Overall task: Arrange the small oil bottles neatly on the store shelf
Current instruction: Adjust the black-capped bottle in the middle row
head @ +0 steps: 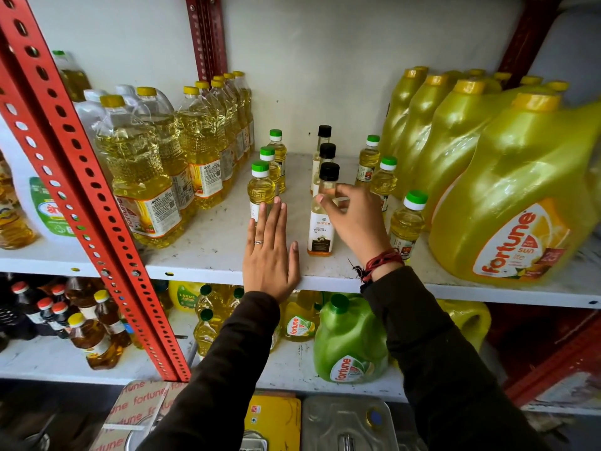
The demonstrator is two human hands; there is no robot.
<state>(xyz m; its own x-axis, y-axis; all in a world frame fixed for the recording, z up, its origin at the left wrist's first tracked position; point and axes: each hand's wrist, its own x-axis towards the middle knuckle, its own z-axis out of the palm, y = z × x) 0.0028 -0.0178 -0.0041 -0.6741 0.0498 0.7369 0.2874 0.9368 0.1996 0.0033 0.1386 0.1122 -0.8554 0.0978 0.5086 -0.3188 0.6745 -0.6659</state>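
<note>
white metal shelving on red perforated uprights [81,177] fills the wall, and the middle white shelf board [211,242] holds the small bottles in its central gap. on the left of that gap stands a row of three small clear bottles of yellow oil with green caps [261,187], running from near to far. in the middle runs a row of three slim clear bottles with black caps [327,154], the nearest one, a coconut oil bottle with a white and dark label [321,227], close to the shelf's front edge. on the right, three more small green-capped yellow oil bottles [383,180] stand in a looser line, the nearest set apart toward the front.

the person's left hand [270,252] lies flat and open on the shelf, fingers together, fingertips touching the nearest left-row bottle. the right hand [354,222], wearing red thread at the wrist, curls around the neck of the coconut oil bottle, thumb and fingers pinching it just below the cap.

tall clear bottles of yellow oil with yellow caps [143,177] crowd the far left, and big yellow plastic jugs [514,196] stand on the right.
</note>
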